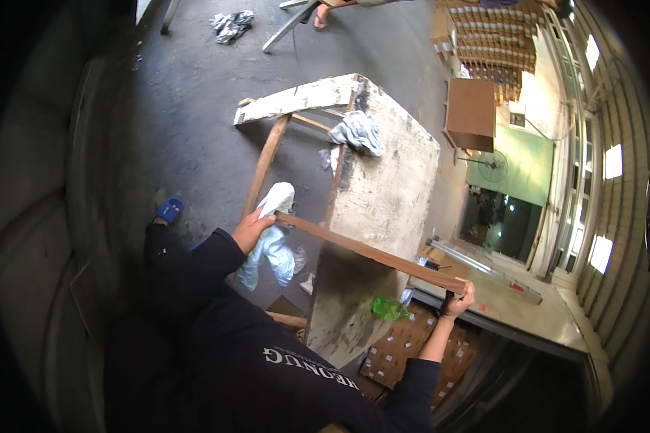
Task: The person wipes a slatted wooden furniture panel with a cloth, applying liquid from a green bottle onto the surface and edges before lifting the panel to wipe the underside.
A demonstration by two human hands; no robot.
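Observation:
A long brown wooden board (368,249) spans the space between my hands, slanting down to the right. My right hand (458,302) is closed round its far right end. At its left end, my left hand (253,229) is closed on a white cloth (279,196) and sits against the wood; how firmly it grips the board itself I cannot tell. A pale blue cloth (273,254) hangs just below that hand. Behind the board stands a worn, white-stained workbench (390,173), with a crumpled grey-white rag (359,133) on its edge.
A green bottle (390,309) lies near the bench's lower panel. At right is a table (549,317) bearing a long metal bar (484,268). Beyond are a brown box (471,115), a fan (492,166) and stacked goods (495,43). Another person's foot (321,18) shows at the top.

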